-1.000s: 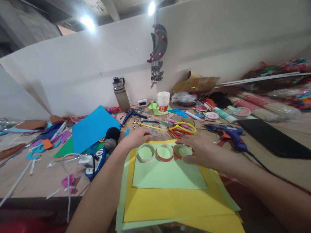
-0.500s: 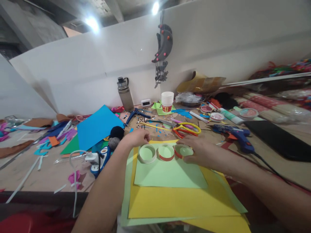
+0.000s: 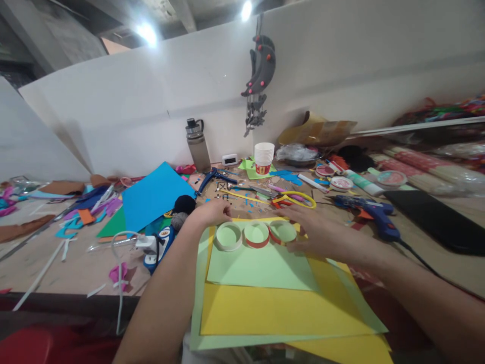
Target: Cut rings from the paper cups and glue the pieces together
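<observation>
Three shallow rings stand in a row on a light green sheet (image 3: 261, 270), which lies over yellow paper (image 3: 273, 311). The left ring (image 3: 229, 248) is whitish; the middle ring (image 3: 258, 243) and the right ring (image 3: 278, 240) show red on their sides. My left hand (image 3: 214, 212) is closed, knuckles curled, by the paper's far edge behind the whitish ring; whatever its fingertips hold is hidden. Around the right ring's right side, my right hand (image 3: 305, 225) has thumb and fingers spread apart. Its thumb is close to the rim; contact is unclear.
Yellow-handled scissors (image 3: 303, 198) lie beyond the rings. A glue gun (image 3: 373, 212) and a black slab (image 3: 435, 220) are at right. Stacked paper cups (image 3: 263, 157) and a bottle (image 3: 197, 146) stand at the back. Blue card (image 3: 155, 197) and a power strip (image 3: 163, 245) lie left.
The right ring has shifted slightly left and now sits close against the middle one. My right hand's fingers have spread a little. The sheet has slid slightly left; the view has shifted slightly.
</observation>
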`<state>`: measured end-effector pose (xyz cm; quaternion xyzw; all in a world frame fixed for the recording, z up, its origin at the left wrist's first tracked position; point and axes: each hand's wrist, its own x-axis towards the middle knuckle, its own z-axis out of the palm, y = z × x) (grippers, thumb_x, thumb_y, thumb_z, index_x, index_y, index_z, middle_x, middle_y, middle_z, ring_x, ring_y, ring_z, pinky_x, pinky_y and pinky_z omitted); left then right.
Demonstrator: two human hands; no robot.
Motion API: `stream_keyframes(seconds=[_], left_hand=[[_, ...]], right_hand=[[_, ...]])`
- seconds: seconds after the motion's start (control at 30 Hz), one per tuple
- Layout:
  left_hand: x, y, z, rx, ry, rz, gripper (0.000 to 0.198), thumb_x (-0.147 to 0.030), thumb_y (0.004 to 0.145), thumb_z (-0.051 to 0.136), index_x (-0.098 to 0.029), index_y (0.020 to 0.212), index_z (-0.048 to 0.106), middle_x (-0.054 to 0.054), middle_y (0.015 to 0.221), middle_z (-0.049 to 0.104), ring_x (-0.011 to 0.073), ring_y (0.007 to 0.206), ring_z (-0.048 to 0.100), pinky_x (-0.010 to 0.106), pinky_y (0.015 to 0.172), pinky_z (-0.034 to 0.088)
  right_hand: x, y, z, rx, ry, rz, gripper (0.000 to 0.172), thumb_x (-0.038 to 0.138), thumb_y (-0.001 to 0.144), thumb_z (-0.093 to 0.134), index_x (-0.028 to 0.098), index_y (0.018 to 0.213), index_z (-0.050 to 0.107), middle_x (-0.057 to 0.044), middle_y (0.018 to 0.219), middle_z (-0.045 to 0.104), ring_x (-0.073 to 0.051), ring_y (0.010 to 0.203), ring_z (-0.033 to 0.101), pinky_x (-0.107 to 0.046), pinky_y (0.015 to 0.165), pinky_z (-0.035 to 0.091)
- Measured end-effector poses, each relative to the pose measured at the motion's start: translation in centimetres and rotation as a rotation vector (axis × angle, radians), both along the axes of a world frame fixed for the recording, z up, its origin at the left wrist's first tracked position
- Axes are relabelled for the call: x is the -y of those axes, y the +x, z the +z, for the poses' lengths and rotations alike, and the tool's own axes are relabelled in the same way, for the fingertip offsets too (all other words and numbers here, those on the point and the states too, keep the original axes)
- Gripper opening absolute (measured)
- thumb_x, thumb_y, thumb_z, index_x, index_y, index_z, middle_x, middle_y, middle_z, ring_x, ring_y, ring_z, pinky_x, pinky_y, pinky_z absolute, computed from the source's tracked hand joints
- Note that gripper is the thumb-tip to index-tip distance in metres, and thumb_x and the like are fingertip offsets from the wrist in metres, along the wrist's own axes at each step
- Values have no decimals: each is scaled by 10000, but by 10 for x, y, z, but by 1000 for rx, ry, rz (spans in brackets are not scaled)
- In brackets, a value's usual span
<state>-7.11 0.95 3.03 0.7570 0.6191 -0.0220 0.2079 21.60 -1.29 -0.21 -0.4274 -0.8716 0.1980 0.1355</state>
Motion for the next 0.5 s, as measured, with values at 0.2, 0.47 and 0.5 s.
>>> stream_keyframes(seconds=[0.2, 0.47, 0.5], left_hand=[[0, 2, 1, -15, 1, -1, 133, -299, 715, 652, -181, 777, 665, 30, 826, 703, 162, 742, 611, 231, 567, 383], [2, 4, 3, -43, 9, 16, 181, -363, 754, 633, -191, 802, 661, 21, 816, 693, 153, 713, 593, 238, 570, 377], [2, 4, 2, -46, 13, 15, 197, -379, 749, 638, -191, 804, 661, 22, 817, 692, 155, 715, 591, 239, 567, 373]], right_hand=[[1, 0, 15, -13, 9, -2, 566, 352, 782, 644, 192, 1322, 587, -129, 1260, 652, -307, 1080, 645, -447, 900, 530], [10, -32, 41, -173, 46, -15, 552, 403, 773, 681, 218, 1287, 606, -102, 1163, 691, -261, 968, 670, -386, 819, 545], [10, -38, 40, -174, 37, 4, 556, 388, 767, 690, 217, 1288, 605, -103, 1169, 690, -262, 983, 666, -392, 833, 541]])
